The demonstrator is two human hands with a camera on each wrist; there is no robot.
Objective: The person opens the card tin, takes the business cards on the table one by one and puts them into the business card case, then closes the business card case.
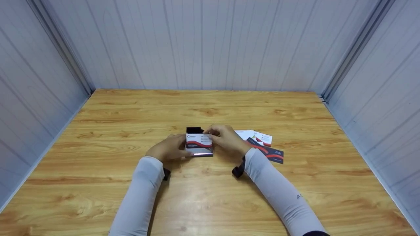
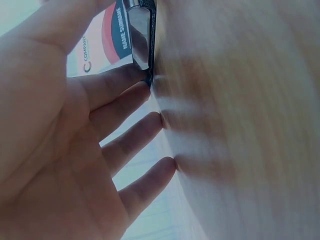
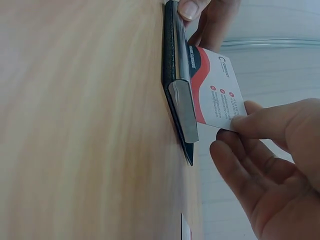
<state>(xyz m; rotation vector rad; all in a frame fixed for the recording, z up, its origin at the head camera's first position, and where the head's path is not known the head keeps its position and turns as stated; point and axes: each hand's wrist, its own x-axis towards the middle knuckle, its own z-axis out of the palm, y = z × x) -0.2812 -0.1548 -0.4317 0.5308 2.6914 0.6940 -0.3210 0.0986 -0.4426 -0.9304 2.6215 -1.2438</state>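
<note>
A business card case (image 1: 200,152), black with a shiny metal face, lies open on the table in the head view. My left hand (image 1: 169,148) holds its left side, the thumb on the metal front and fingertips at the edge. The two outer fingers of that hand (image 2: 75,135) are spread and touch the tabletop. A white business card (image 3: 217,90) with a red and dark wave stands partly out of the case, tilted. Its free corner is pinched between thumb and fingers of my right hand (image 3: 280,155). How deep the card sits inside is hidden.
Several loose business cards lie overlapping right of my right hand, among them a white card (image 1: 265,138) and a dark card (image 1: 276,155) with a red wave. The wooden table (image 1: 210,203) is bordered by pale panel walls (image 1: 203,46) at the back and both sides.
</note>
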